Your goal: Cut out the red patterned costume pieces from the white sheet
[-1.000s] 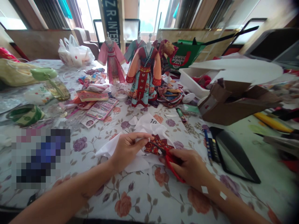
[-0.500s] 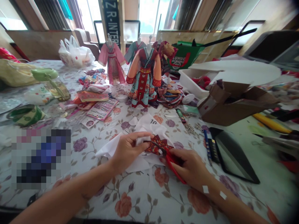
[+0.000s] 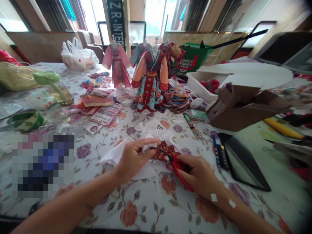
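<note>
My left hand [image 3: 136, 157] pinches the edge of a white fabric piece with a dark red patterned part [image 3: 162, 154]. Red-handled scissors [image 3: 181, 172] are gripped in my right hand [image 3: 198, 170], their dark blades lying across the red pattern and pointing left toward my left fingertips. Whether the blades are parted is hard to make out. White cloth [image 3: 146, 172] spreads on the table under both hands, and a corner marked "10" [image 3: 160, 127] shows just beyond them.
Small dress forms in robes, among them an orange-sleeved one [image 3: 151, 81], stand ahead. An open cardboard box [image 3: 234, 110] and a black tablet-like panel [image 3: 246, 165] lie to the right. At left are a green tape roll [image 3: 28, 120] and a flat pink packet [image 3: 107, 113].
Almost nothing differs. The scissors and my right hand have shifted very slightly; my left hand keeps its pinch on the fabric.
</note>
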`<state>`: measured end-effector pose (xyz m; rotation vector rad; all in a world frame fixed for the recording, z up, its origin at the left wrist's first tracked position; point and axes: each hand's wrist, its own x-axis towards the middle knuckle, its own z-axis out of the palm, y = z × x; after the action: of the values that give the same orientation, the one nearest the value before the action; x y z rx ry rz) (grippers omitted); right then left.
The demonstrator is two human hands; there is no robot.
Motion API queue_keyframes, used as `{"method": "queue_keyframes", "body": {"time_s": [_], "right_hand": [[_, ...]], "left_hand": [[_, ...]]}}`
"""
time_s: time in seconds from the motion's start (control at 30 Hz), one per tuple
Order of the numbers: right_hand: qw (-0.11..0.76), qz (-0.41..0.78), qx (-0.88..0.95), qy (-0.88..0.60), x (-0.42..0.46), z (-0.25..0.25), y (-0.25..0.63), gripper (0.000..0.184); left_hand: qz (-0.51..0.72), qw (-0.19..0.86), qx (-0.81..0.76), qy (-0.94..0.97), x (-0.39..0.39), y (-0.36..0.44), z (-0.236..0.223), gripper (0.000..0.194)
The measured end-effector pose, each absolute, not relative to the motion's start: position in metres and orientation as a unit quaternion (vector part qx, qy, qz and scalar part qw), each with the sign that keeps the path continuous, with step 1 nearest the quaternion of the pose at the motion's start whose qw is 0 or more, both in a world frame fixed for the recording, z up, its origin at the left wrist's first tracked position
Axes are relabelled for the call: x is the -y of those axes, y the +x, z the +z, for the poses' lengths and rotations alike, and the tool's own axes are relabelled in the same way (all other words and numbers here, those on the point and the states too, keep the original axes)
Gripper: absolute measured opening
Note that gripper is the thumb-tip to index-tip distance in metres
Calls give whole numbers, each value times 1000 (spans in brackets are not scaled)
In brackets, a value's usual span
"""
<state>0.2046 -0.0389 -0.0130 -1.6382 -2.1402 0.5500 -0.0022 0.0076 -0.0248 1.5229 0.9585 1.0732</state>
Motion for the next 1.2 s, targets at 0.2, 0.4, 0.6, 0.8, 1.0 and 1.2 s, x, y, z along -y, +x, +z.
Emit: {"method": "queue_keyframes", "body": {"time_s": [0.2, 0.4, 0.6, 0.8, 1.0, 1.2], "right_hand": [[198, 195, 767, -579, 38, -16, 206, 30], [204, 214, 761, -578, 37, -14, 205, 34], [194, 320, 722, -582, 37, -13, 207, 39], [185, 481, 638, -573, 31, -17, 218, 36], [180, 524, 602, -576, 29, -16, 219, 35], [186, 527, 598, -575, 29, -16, 219, 34]], "left_hand": [[434, 501, -401, 632, -8, -3, -26, 28], [428, 506, -401, 632, -7, -3, -27, 29], [415, 535, -395, 621, -8, -3, -24, 31], [400, 545, -394, 623, -9, -3, -22, 33], [402, 543, -382, 630, -10, -3, -24, 33], [399, 542, -387, 630, -9, -3, -24, 33]]}}
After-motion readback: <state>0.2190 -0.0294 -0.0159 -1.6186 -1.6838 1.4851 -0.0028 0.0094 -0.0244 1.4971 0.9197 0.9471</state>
